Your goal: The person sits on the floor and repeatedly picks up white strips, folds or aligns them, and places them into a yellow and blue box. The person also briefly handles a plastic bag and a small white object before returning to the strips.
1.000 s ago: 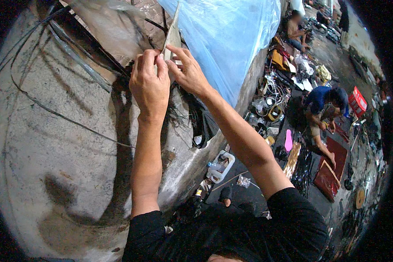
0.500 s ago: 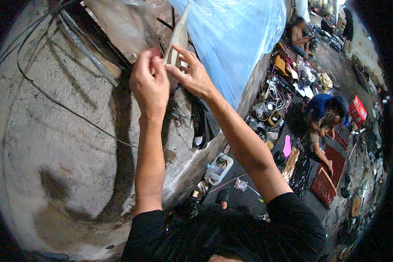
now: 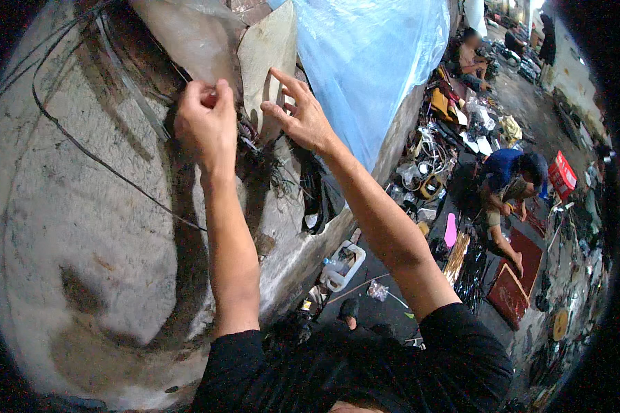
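My left hand (image 3: 205,127) is closed in a pinch below the lower tip of a cloudy plastic sheet (image 3: 200,41). Something reddish shows between its fingers, too small to tell from a fingertip. A pale beige flap (image 3: 265,51), stiff-looking and broad at the top, hangs just right of that hand. Against the flap's right edge lies my right hand (image 3: 302,115), its index finger and thumb stretched apart and the other fingers curled. Whether it grips the flap does not show; it appears only to touch it. Dark wires (image 3: 255,141) bunch below the flap.
A blue plastic sheet (image 3: 372,62) drapes right of my hands. Black cable (image 3: 93,155) runs over the rough concrete surface (image 3: 110,241). Below stands a cut white jug (image 3: 343,265). Further right, a person in blue (image 3: 506,172) sits on the floor beside reddish-brown boards (image 3: 510,296) and scrap piles.
My left hand has moved left and slightly down, apart from the flap. The flap, seen narrow before, now shows its broad face. My right hand has barely moved.
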Demonstrator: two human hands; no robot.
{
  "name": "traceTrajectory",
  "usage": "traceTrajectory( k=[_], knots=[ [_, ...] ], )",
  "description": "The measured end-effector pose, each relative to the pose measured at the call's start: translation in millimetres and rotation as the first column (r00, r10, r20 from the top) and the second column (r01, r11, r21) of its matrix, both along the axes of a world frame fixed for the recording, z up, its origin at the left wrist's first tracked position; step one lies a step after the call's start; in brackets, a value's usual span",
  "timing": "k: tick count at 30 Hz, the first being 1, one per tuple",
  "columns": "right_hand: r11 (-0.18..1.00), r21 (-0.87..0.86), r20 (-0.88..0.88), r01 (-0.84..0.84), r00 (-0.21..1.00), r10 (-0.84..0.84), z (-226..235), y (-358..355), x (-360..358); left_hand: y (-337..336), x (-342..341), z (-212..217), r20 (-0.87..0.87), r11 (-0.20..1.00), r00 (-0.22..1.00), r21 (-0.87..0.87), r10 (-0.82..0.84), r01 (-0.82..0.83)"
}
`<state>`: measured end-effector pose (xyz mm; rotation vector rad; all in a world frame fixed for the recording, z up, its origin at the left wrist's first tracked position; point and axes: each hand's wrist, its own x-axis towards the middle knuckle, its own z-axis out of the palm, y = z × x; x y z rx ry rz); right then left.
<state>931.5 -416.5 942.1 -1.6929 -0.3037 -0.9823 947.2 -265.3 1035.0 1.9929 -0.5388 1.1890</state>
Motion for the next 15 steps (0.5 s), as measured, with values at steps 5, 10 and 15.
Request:
traceTrajectory(
  k=[5, 10, 15],
  knots=[
    [1.000, 0.011, -0.013, -0.009, 1.000, 0.009, -0.3, -1.9, -2.7, 17.3, -16.9, 15.8, 0.002, 0.468, 0.659, -0.703, -0.752, 0.536],
    [0.996, 0.034, -0.052, -0.080, 0.995, 0.082, 1.5, -0.7, -3.5, 40.5, -24.0, 29.5, 0.023, 0.175, 0.333, -0.816, -0.943, 0.551],
    [0.999, -0.041, 0.048, -0.013, 0.999, 0.015, -7.8, -4.7, 11.6, 37.5, -25.5, 25.3, -0.086, 0.286, 0.356, -0.777, -0.931, 0.561]
  ],
)
